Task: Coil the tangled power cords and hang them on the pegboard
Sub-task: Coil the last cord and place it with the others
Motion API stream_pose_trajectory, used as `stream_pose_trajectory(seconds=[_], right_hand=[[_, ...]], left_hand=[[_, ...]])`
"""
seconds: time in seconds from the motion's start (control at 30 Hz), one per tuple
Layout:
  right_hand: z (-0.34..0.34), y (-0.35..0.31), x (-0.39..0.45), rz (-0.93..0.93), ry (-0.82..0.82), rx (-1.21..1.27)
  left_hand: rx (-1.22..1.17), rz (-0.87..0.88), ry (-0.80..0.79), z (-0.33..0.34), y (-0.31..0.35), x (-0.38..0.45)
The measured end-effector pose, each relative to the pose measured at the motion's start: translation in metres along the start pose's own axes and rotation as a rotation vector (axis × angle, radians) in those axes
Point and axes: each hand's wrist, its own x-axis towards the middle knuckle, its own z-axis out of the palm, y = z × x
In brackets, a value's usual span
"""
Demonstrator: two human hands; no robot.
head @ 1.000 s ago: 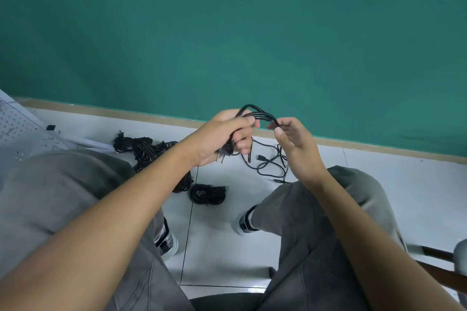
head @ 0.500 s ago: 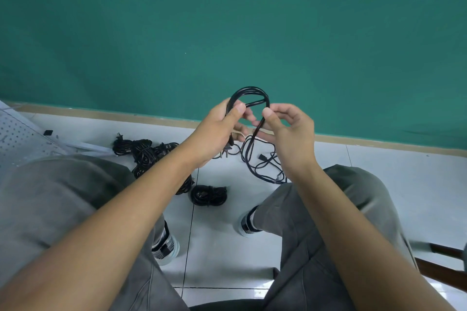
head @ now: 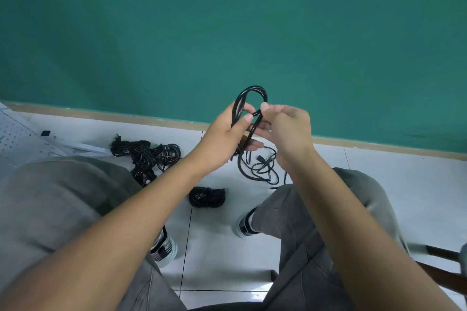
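A: Change over the last second?
B: Black cord (head: 251, 94), bunched flat between both hands before, now stands as an upright loop against the green wall (head: 227, 20).
A: Hands?
B: Right hand (head: 285, 126) came in beside left hand (head: 225, 134), pinching the loop.

Nothing readable is showing anywhere right now: no label, brand, number or sign is coming through on the black cords, the perforated board, the shoes, the tiled floor or the green wall.
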Motion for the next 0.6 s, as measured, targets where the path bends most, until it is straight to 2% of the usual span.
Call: stream_pose_trajectory(seconds=[0.07,0.13,0.3,0.4,0.43,0.53,0.6], right_hand=[[-0.001,-0.003,0.003,-0.014,0.017,-0.043],[-0.004,-0.006,0.004,-0.032,0.023,-0.139],[-0.010,-0.008,0.003,-0.084,-0.089,-0.304],[-0.019,-0.015,0.011,-0.210,-0.204,-0.481],[-0.024,-0.018,0.014,-0.179,-0.310,-0.407],[-0.041,-0.025,0.021,0.053,-0.656,0.027],[-0.041,-0.022,0.023,0.070,-0.738,0.112]], left_hand=[[-0.111,-0.047,-0.056,0.003,0.001,-0.001],[-0.114,-0.062,-0.098,0.005,0.003,-0.003],[0.036,-0.089,-0.140,0.000,0.008,-0.003],[-0.028,-0.176,-0.206,0.000,0.013,-0.006],[-0.080,-0.204,-0.228,0.001,0.015,-0.008],[-0.214,-0.234,-0.262,0.000,0.018,-0.009],[-0.241,-0.242,-0.278,0.001,0.017,-0.009]])
